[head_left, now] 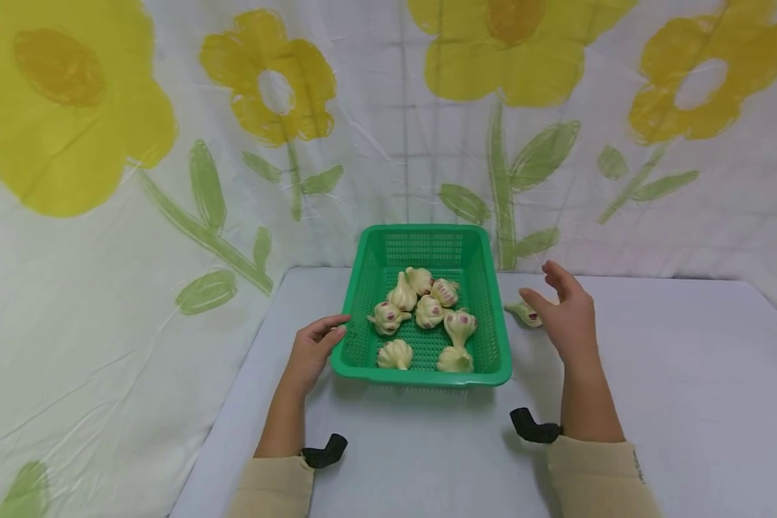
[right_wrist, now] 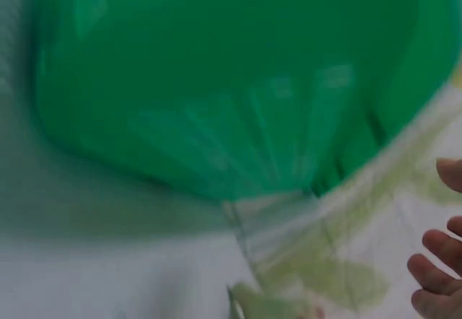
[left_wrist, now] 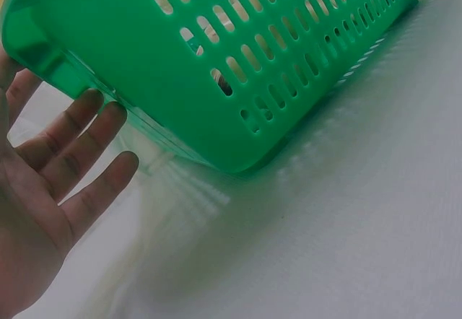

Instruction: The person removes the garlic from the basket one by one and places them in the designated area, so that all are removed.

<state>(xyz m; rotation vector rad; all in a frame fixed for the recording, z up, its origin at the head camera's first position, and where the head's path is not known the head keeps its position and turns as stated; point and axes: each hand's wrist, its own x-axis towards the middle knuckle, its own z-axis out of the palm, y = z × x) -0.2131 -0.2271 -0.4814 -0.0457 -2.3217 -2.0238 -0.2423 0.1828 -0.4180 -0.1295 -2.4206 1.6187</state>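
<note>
Judging from how things lie, seems to be at the gathering step, with most of the visible garlic already inside the green basket [head_left: 421,378] at the centre of the head view; has left hand [head_left: 311,354] at the left rim, left of centre, fingers loosely straight and parted, not wrapped round the plastic; appears to touch with fingertips, though cannot tell how firmly.

Has right hand [head_left: 566,320] right of centre, next to a loose bulb [head_left: 523,314], thumb and fingers wide apart, holding nothing visible; shows only fingertips at the right edge of the right wrist view; cannot tell whether touching the loose bulb, partly hidden as seen from above.

Counts 8 garlic bulbs [head_left: 429,311] in the basket, 6 grouped across the middle and 2 near the front wall; counts 1 more outside, on the white table [head_left: 427,446] just right of the basket.

For the next move, would likely need to lower the right hand, close thumb and fingers round the loose bulb, lift it clear of the right rim and release over bare mesh; would do well to steady lightly at left, to avoid dragging or tipping.
</note>
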